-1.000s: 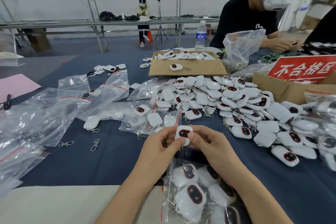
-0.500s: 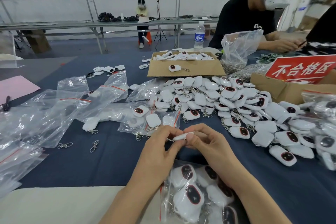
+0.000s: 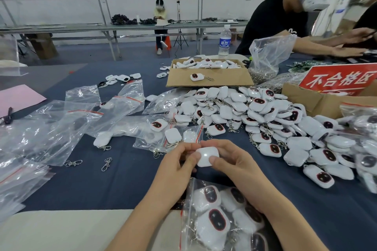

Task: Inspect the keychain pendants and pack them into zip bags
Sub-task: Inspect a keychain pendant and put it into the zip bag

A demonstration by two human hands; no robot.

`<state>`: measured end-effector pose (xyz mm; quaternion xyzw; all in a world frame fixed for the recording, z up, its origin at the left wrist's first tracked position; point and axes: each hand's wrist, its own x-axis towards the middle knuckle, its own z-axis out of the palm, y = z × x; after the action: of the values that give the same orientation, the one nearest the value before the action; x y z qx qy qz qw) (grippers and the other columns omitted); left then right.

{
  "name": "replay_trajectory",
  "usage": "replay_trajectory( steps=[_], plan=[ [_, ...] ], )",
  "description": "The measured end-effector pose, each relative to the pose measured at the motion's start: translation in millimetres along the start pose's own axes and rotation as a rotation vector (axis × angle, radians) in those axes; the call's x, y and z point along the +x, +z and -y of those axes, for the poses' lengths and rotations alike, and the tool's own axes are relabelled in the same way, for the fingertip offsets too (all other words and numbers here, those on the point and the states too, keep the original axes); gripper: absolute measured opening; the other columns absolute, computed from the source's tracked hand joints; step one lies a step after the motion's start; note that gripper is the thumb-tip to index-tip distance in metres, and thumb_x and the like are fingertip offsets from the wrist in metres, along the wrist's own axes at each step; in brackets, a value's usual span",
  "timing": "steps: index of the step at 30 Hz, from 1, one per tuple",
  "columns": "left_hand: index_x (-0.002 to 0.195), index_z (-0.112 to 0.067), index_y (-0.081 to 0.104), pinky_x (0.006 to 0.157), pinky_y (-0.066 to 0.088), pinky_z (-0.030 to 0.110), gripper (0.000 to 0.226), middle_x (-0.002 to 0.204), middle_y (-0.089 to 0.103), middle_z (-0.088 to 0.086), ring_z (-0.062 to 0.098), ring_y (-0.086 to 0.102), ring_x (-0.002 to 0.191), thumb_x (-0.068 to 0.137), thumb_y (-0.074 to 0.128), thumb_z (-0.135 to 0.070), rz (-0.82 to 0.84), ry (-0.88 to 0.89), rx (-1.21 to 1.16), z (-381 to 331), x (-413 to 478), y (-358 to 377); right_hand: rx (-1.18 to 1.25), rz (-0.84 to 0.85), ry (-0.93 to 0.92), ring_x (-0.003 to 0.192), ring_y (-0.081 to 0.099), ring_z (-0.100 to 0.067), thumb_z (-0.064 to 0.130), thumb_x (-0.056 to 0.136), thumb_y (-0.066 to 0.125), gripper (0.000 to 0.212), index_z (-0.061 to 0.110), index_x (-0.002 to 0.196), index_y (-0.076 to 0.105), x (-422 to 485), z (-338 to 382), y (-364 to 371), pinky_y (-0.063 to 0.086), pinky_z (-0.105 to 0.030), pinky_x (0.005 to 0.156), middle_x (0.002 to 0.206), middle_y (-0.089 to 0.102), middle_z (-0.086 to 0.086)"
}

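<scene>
Both hands up over the dark blue cloth-covered counter [image 3: 122, 181], holding one white rounded-square plastic keychain pendant [image 3: 206, 156] between them, plain white side up. Left hand [image 3: 177, 161] pinches its left edge and right hand [image 3: 230, 161] its right edge; fingers [image 3: 216, 160] of both are curled and clamped on it, thumbs on top. The pendant is off the counter, just in front of the clear zip bag packed with pendants [image 3: 214, 220], which lies at the near edge under the right forearm. Big loose heap of white pendants with dark oval faces [image 3: 255, 112] sits beyond and to the right, some with metal clasps showing. Clear empty zip bags with red seal strips [image 3: 61, 124] are spread across the left side, a few with one or two pendants inside. Two loose silver metal clasps [image 3: 106, 164] lie on the cloth left of the hands. Open brown cardboard box [image 3: 210, 79] with more pendants farther back, one pendant on its flap. Red sign with white characters [image 3: 338, 79] stands in a carton at right. Clear plastic water bottle [image 3: 224, 42] behind the box. Pink paper sheet [image 3: 18, 98] at far left. Person in a black shirt [image 3: 273, 24] is at the far right of the counter.
</scene>
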<state>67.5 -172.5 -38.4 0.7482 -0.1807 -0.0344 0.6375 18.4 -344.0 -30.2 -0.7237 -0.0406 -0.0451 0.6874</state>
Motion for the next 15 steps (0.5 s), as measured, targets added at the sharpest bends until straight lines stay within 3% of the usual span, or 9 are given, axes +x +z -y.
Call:
replay_trajectory(
  steps=[5,9,15],
  plan=[
    [0.099,-0.030,0.071,0.081,0.054,0.023,0.021,0.096,0.074,-0.013,0.007,0.068,0.088,0.094,0.067,-0.010,-0.017,0.014,0.060,2.3,1.5,1.2,0.010,-0.067,0.041,0.106,0.071,-0.026,0.000,0.100,0.056,0.031,0.023,0.112,0.072,2.6,-4.9,1.1,0.055,-0.034,0.095,0.108,0.078,-0.001],
    [0.097,-0.033,0.069,0.081,0.053,0.022,0.024,0.094,0.072,-0.018,0.004,0.066,0.087,0.094,0.067,-0.009,-0.002,0.022,0.103,3.0,0.5,0.7,0.021,-0.062,0.047,0.102,0.071,-0.032,-0.002,0.099,0.055,0.036,0.029,0.100,0.074,3.4,-6.0,0.8,0.054,-0.036,0.093,0.109,0.077,-0.002],
    [0.101,-0.027,0.067,0.087,0.054,0.032,0.019,0.095,0.072,-0.011,0.010,0.067,0.092,0.097,0.063,-0.009,0.012,0.014,0.062,0.6,0.2,2.6,0.038,-0.060,0.003,0.106,0.069,-0.013,0.006,0.099,0.060,0.035,0.038,0.107,0.071,3.7,-4.7,1.8,0.053,-0.029,0.093,0.116,0.075,0.004]
  ],
)
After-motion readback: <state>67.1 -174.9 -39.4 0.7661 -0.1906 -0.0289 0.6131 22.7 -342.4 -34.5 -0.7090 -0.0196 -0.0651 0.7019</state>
